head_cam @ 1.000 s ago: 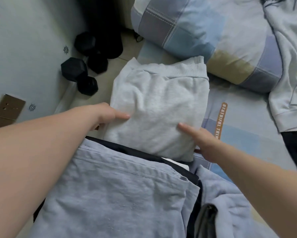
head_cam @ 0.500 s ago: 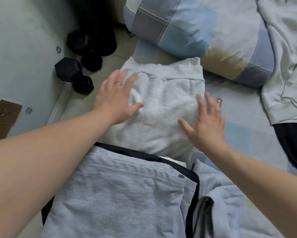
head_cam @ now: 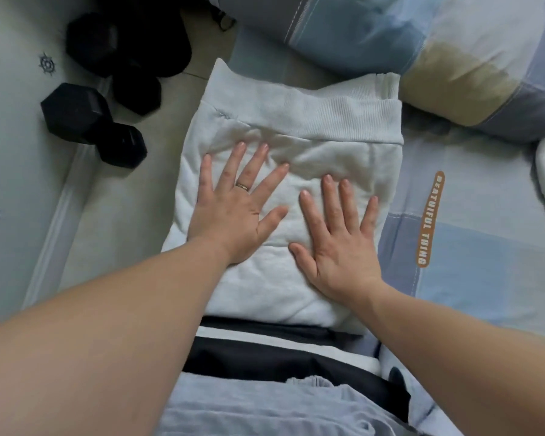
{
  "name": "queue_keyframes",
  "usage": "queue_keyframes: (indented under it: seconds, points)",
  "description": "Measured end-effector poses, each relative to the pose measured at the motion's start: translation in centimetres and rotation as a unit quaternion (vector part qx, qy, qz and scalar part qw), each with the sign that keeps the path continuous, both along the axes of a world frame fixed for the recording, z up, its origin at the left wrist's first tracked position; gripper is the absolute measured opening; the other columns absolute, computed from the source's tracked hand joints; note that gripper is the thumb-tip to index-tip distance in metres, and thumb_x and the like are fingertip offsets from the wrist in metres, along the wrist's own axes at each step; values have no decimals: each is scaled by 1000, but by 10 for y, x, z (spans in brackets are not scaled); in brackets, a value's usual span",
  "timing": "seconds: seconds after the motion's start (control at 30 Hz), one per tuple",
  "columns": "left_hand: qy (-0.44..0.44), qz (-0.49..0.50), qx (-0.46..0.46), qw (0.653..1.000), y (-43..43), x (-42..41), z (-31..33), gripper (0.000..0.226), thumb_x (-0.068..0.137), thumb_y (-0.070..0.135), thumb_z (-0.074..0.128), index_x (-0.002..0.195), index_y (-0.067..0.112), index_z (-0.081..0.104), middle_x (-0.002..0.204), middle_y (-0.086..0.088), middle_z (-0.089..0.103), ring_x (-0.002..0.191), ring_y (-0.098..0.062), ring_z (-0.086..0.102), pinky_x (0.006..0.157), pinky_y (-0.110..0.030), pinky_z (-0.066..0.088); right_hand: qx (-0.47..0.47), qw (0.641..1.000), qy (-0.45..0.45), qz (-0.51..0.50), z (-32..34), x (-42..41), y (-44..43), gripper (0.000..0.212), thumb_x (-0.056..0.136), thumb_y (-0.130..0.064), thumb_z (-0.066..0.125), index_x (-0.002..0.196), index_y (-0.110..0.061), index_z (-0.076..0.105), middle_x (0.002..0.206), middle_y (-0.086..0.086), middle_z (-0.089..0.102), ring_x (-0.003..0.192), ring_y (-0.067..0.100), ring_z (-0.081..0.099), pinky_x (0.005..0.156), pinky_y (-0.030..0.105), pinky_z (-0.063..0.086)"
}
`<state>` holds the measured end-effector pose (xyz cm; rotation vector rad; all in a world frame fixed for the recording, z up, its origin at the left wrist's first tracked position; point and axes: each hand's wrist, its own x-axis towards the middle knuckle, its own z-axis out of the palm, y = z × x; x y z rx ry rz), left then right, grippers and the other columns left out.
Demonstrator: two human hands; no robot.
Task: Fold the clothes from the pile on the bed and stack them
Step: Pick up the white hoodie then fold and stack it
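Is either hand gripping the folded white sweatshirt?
No, the left hand and right hand both lie flat, palms down, on the folded white sweatshirt.

Orange label (head_cam: 430, 218) reading "BEATUIFUL THING" in white capitals, set lengthwise on the blue patchwork bed sheet (head_cam: 491, 240)

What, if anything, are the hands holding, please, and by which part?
Nothing is held: the left hand and right hand lie flat on the folded white sweatshirt.

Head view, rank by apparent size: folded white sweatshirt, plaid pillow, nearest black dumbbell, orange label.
1. folded white sweatshirt and plaid pillow: similar; the frame crops the pillow, so unranked.
2. black dumbbell
3. orange label
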<state>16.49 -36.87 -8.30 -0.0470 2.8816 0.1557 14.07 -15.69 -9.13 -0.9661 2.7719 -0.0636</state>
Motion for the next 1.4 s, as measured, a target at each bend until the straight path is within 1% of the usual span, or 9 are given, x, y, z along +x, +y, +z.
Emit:
queue_keyframes:
  seconds: [0.17, 0.37, 0.43, 0.5, 0.57, 0.8, 1.0, 1.2, 1.4]
  points:
    - [-17, 3, 5, 1000, -2, -5, -6, 65, 96, 70, -2, 153, 47, -19, 162, 8, -33, 149, -20, -31, 118, -61, -16, -15, 1000, -12, -1, -7, -4, -1, 78, 97, -64, 24, 161, -24, 6, 168, 12, -4, 154, 35, -8, 116, 72, -1]
    - [-144, 47, 42, 987, 2, -24, 22, 65, 97, 71, 9, 154, 50, -15, 161, 13, -33, 147, -15, -35, 117, -56, -21, 35, 986, -163, -22, 30, -23, -7, 76, 97, -70, 22, 158, -39, -10, 164, -7, -28, 149, 17, -30, 119, 58, -17]
    - [-206, 86, 75, 972, 12, -30, 51, 65, 100, 65, 23, 156, 49, -7, 164, 12, -26, 150, -16, -29, 120, -57, -14, 56, 970, -237, -14, 63, -34, -5, 78, 97, -66, 35, 159, -40, -5, 165, -10, -23, 152, 16, -23, 122, 56, -8]
    - [-258, 122, 120, 951, 29, -28, 85, 69, 102, 57, 35, 158, 43, -3, 167, 8, -19, 153, -18, -19, 122, -56, -4, 75, 953, -294, -1, 102, -43, 2, 77, 98, -57, 47, 160, -36, 6, 168, -10, -8, 155, 16, -9, 123, 54, 9]
    - [-275, 137, 167, 937, 55, -13, 124, 71, 102, 55, 39, 159, 40, -1, 168, 6, -14, 154, -19, -16, 123, -54, -1, 93, 940, -328, -6, 150, -42, 17, 73, 100, -52, 48, 160, -34, 11, 168, -12, 6, 155, 17, 0, 123, 53, 16]
    - [-181, 172, 248, 936, 160, 40, 291, 69, 101, 60, 37, 159, 42, 5, 169, 7, -9, 154, -23, -16, 124, -50, 2, 151, 960, -220, -80, 346, -5, 143, 73, 102, -54, 40, 158, -42, -4, 167, -16, -6, 155, 19, -8, 121, 61, 5]
    - [-100, 157, 275, 943, 258, 61, 427, 70, 100, 62, 37, 158, 45, 3, 169, 7, -11, 153, -22, -22, 124, -50, -1, 118, 974, -104, -160, 490, 32, 270, 75, 100, -60, 38, 157, -45, -8, 166, -18, -16, 154, 20, -15, 121, 62, 1]
    - [12, 99, 184, 978, 366, 69, 531, 71, 98, 65, 36, 158, 46, 3, 169, 6, -8, 154, -24, -15, 123, -52, 1, 65, 986, -61, -143, 560, 62, 383, 76, 99, -60, 38, 157, -45, -9, 166, -17, -16, 154, 22, -17, 119, 63, -6]
    - [13, 69, 107, 992, 502, 96, 583, 70, 99, 65, 36, 157, 47, 3, 169, 5, -7, 154, -24, -11, 121, -51, 5, 61, 993, -30, -93, 599, 87, 532, 77, 100, -59, 39, 158, -43, -9, 166, -16, -17, 154, 25, -15, 120, 63, -4]
